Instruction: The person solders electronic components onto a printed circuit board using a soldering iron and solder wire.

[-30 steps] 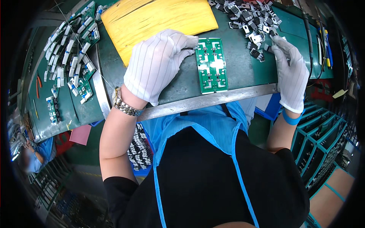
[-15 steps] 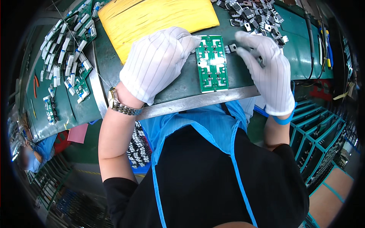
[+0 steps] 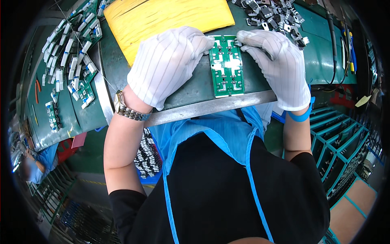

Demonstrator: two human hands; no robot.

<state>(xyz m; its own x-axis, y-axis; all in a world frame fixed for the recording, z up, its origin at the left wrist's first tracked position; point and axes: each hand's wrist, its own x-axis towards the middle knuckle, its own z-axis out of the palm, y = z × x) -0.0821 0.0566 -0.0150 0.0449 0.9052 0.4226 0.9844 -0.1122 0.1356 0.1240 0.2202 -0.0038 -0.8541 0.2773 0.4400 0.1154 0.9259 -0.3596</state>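
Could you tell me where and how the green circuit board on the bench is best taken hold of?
Probably by its two long bare edges, pinched from the near end. The green circuit board lies flat on the green bench, near its metal front rim, with its face full of pads and holes. The left hand and the right hand already flank it, so the near short end is free.
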